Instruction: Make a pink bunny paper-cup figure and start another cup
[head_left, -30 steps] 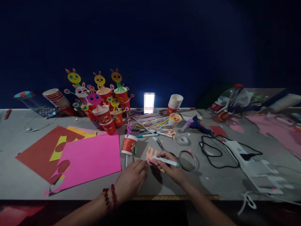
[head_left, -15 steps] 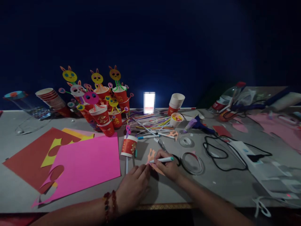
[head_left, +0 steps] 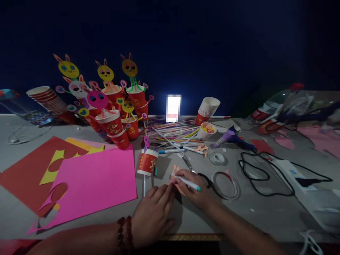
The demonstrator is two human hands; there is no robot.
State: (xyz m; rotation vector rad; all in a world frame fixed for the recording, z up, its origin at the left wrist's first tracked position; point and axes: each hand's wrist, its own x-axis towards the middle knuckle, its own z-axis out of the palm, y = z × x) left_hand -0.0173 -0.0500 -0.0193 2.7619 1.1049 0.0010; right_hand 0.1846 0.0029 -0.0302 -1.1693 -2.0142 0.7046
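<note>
A white marker point(head_left: 189, 182) with a green end is in my right hand point(head_left: 195, 187), which is shut around it. Its tip points to the upper left, over a small cut-out piece of orange paper point(head_left: 181, 189) on the table. My left hand point(head_left: 155, 209), beaded bracelets at its wrist, presses its fingertips at the paper's left edge, where a bit of pink shows. Both hands partly cover the paper. Scissors point(head_left: 189, 163) lie just beyond my right hand. A red paper cup point(head_left: 147, 163) with a straw and a pink paper figure is beyond my left hand.
Coloured sheets, pink point(head_left: 106, 180) on top, lie left. Cup figures with bunny faces point(head_left: 98, 99) stand behind them. Straws and pens point(head_left: 172, 132), a cup of paper bits point(head_left: 207, 130), tape rolls point(head_left: 225, 186), a glue gun point(head_left: 239, 141), a black cord point(head_left: 265, 193) and a power strip point(head_left: 294, 180) spread rightward.
The camera view has shifted, so the table's things appear spread further outward. In my right hand the marker has tilted: its green end is lower and its tip higher. My left hand stays at the paper.
</note>
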